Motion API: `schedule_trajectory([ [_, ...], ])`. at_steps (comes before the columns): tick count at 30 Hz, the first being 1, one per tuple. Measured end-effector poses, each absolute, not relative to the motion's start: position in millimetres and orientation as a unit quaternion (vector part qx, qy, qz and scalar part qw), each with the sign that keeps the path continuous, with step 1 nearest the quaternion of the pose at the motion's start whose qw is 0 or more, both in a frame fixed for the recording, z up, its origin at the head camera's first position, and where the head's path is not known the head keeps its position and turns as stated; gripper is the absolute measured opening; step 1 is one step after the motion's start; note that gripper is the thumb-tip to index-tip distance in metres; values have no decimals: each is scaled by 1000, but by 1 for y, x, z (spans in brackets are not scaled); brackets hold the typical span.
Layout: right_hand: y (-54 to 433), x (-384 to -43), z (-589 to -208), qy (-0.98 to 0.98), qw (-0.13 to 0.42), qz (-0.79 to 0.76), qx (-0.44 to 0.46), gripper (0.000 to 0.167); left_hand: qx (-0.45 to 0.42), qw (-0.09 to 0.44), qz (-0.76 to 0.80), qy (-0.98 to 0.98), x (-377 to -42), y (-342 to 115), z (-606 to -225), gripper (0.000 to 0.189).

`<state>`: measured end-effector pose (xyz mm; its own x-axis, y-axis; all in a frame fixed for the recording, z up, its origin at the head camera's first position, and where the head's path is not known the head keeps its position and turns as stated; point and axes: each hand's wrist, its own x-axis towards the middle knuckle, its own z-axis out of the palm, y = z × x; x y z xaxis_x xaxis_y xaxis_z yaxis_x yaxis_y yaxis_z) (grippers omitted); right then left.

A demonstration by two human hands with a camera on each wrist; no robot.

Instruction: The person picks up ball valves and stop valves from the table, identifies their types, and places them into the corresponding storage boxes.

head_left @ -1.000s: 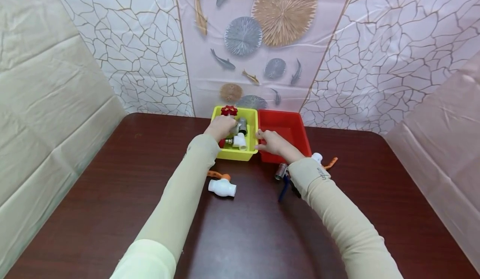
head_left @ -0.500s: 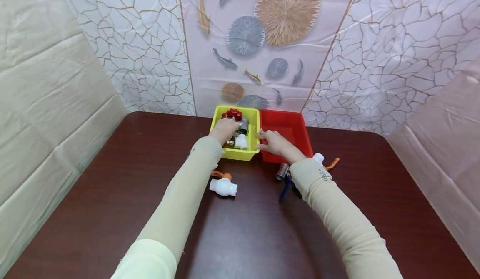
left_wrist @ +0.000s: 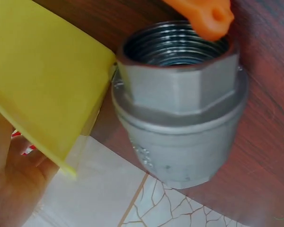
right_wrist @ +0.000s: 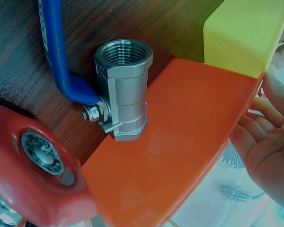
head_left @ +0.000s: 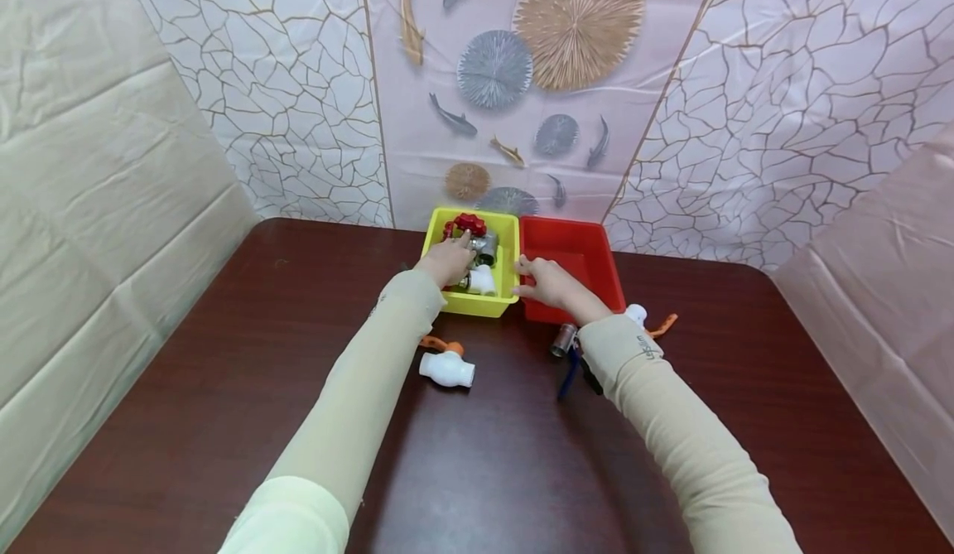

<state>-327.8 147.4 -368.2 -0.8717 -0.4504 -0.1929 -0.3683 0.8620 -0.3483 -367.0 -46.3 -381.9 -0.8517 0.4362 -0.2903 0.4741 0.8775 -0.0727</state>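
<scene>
Left hand (head_left: 445, 262): I've got it down in the yellow bin (head_left: 484, 307), index finger stretched out, its tip at a red wheel (head_left: 469, 224). The thumb's hidden on the head cam and the bin wall covers the fingertips on the left wrist one, so I honestly can't tell whether they're grasping something or released.
Red wheel: inside the yellow bin, toward its far end.
Neighbours in there: a grey fitting (head_left: 488, 249) and a white fitting (head_left: 483, 279), the white one closer to the yellow bin's near wall.
Right hand (head_left: 544, 281): over the red bin (head_left: 566, 243), fingertips right by the yellow bin's right rim. Fingers look loose and slightly bent, so I'd call them released.
Red bin: snug along the yellow bin's right side.
White valve (head_left: 447, 369): lying on the table (head_left: 477, 471), near side of the yellow bin, with an orange lever (head_left: 453, 348).
Blue-lever valve (right_wrist: 125, 90): metal, threaded mouth showing, off to the near right of the yellow bin.
Chunky metal piece (left_wrist: 180, 99): threaded too, just outside the yellow bin, huge on my left wrist cam.
Red knob (right_wrist: 38, 165): farther from the yellow bin than the blue-lever valve.
</scene>
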Motion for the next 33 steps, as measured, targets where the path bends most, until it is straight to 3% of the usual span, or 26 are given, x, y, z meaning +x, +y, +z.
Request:
schedule_trajectory([
  [8, 146, -329, -368, 955, 137, -159, -211, 58, 214, 187, -24, 958, -363, -53, -384, 49],
  [24, 145, -328, -368, 954, 150, -169, -195, 59, 217, 167, -29, 961, -361, -56, -382, 47],
  [33, 146, -327, -367, 955, 152, -166, -196, 59, 246, 117, -38, 961, -362, -56, -382, 38],
])
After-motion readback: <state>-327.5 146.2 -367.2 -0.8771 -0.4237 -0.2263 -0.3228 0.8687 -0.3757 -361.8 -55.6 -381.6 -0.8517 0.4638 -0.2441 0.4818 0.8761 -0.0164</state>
